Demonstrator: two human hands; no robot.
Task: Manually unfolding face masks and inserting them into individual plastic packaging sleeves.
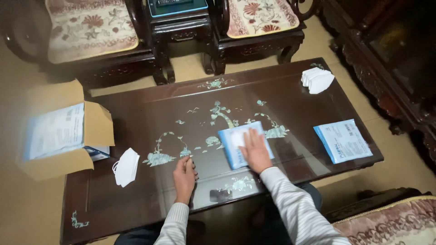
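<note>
- Two hands are down on the dark inlaid table (136,113): the right hand (255,152) lies open and flat, palm down, on a light blue packet (231,145), covering much of its right half.
- That packet sits near the middle of the table, just right of the pale inlay of trees and birds; a white piece shows at its top by the fingers, but I cannot tell whether it is tucked inside or lying on top.
- The left hand (184,174) rests on the table with fingers curled loosely inward; whether it pinches anything is hard to make out, and it touches no packet.
- A single white folded mask (126,167) lies near the left hand, well apart from the blue packet.
- A second blue-and-white packet (343,140) lies flat toward the table's right end, untouched.
- A small stack of white masks (317,80) sits at the far right corner.
- An open cardboard box (63,136) overhangs the left end with packets inside; how many is hidden.
- Carved chairs (254,27) with flowered cushions are cut off at the top edge.
- Both striped sleeves run out of the bottom of the view.
</note>
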